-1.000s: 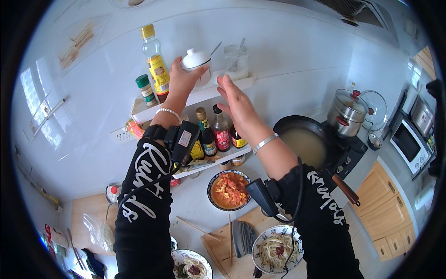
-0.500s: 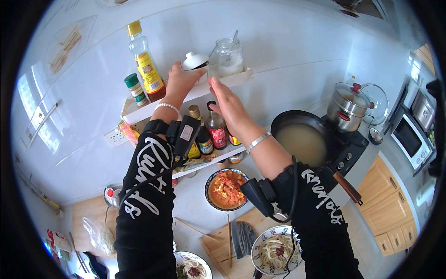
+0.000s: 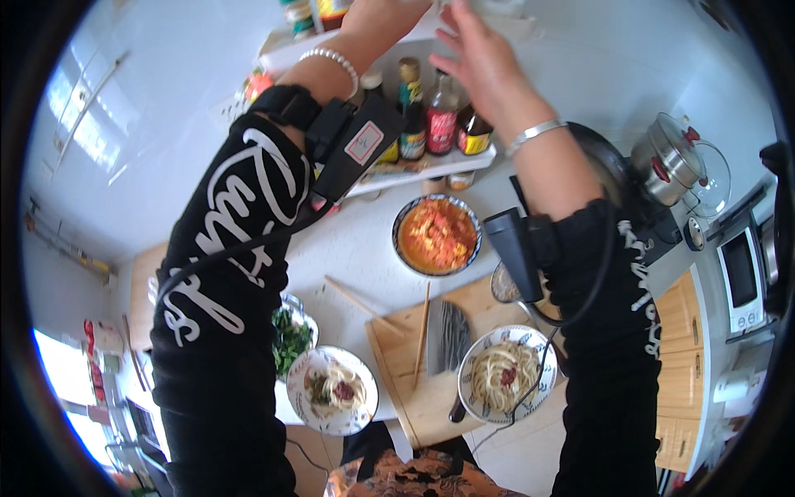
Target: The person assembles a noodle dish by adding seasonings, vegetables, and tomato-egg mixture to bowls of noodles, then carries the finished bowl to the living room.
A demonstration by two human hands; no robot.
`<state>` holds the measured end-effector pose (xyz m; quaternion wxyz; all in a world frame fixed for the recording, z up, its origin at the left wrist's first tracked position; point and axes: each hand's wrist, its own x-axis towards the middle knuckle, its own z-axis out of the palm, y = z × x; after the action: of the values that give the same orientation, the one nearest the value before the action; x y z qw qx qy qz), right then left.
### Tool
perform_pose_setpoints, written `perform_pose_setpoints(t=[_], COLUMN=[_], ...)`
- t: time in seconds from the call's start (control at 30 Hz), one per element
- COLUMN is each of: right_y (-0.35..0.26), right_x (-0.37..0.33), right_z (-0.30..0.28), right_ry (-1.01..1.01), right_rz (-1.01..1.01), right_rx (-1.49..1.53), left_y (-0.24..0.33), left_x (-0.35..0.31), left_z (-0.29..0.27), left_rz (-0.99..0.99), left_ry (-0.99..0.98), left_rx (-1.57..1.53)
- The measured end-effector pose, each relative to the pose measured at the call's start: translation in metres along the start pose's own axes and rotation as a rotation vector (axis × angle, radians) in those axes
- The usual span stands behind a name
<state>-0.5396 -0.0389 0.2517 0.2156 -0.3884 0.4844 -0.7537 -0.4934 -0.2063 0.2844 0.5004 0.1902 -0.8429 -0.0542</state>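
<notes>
Both hands now higher at the shelf (image 3: 431,166); right hand (image 3: 484,62) fingers apart, left hand (image 3: 389,12) fingers unseen.

Both arms raised, right hand (image 3: 484,58) open-fingered — left hand cropped

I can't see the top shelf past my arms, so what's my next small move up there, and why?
Probably tilt your head back up first. Both hands reach above the bottle shelf: the right hand is open and empty, while the left hand runs off the picture's top edge, so whatever it touches is unseen.
</notes>
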Motion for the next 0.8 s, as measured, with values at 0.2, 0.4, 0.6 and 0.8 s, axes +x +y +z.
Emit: perform_pose_setpoints(t=[0.2,0.4,0.6,0.8], right_y=[-0.012,-0.043,-0.043,0.016], right_x=[-0.076,-0.197,-0.330,-0.446], right_z=[0.012,0.045,0.079,0.104], right_ry=[-0.112,-0.178,0.032,0.193], right_rz=[0.140,0.216,0.373,0.523], right_rx=[0.198,0.109,0.065,0.192], left_y=[0.020,-0.015,-0.088,-0.125], left_x=[-0.085,-0.198,-0.350,-0.491], left_z=[-0.094,-0.216,-0.318,-0.374], left_rz=[-0.008,-0.173,-0.419,-1.053], left_ry=[-0.209,-0.411,-0.372,-0.534], left_rx=[-0.293,-0.371,-0.580,-0.839])
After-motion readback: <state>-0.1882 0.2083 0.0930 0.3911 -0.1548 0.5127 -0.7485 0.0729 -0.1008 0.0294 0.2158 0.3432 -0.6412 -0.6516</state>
